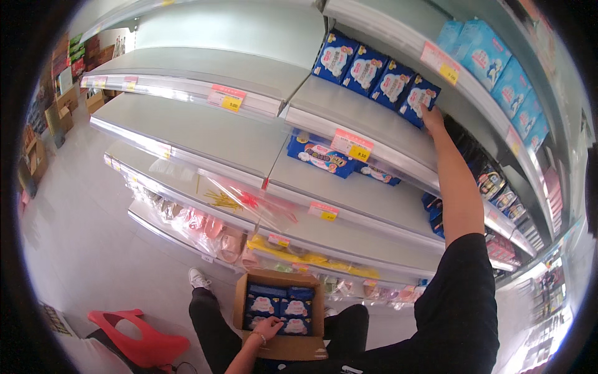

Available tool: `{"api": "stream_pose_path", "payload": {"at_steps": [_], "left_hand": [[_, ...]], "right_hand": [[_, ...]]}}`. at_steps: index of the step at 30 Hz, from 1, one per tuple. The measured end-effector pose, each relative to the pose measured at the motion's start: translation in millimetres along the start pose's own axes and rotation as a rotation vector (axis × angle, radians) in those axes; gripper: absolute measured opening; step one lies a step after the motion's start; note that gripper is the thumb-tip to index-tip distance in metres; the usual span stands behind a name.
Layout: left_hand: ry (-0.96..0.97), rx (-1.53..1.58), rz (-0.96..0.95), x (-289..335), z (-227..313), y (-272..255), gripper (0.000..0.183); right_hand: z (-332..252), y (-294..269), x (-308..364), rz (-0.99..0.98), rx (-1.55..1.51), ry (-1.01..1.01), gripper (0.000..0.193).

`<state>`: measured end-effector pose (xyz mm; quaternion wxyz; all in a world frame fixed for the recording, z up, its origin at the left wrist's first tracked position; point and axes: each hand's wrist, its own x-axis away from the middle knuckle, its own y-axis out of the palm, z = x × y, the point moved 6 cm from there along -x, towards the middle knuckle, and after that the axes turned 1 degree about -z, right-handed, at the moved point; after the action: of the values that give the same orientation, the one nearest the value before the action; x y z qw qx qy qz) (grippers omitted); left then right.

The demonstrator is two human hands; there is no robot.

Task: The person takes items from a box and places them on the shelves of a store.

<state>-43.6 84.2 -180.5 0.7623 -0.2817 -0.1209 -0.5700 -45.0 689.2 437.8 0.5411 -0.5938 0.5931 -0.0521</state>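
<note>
My right hand (431, 116) is stretched up to the upper shelf, its fingers closed on the outer edge of a blue packet (418, 98) with a white cloud-shaped label. That packet stands at the right end of a row of matching blue packets (363, 67). Low in front of me, my left hand (269, 328) reaches into an open cardboard box (241, 303) between my legs. Its bent fingers are closed at the edge of one of several blue packets (296, 308) lying there; the fingertips are partly hidden.
Light blue packs (492, 65) line the shelf at right. Below the row, more blue packs (321, 156) lie on a lower shelf (374, 199). Bagged pink items (212, 232) fill the bottom shelf. A red plastic stool (140, 336) stands on the floor at left.
</note>
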Motion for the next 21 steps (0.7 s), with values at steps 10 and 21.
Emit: {"api": "stream_pose_path", "payload": {"at_steps": [10,21], "left_hand": [[0.015,-0.161,-0.068,2.0,-9.8,6.7,0.032],[0.155,-0.132,0.194,-9.8,-37.2,2.9,0.022]], "right_hand": [[-36.2,20.0,32.1,-0.278,0.206,-0.189,0.061],[-99.2,-42.2,84.3,-0.3,0.628,-0.473,0.052]]}}
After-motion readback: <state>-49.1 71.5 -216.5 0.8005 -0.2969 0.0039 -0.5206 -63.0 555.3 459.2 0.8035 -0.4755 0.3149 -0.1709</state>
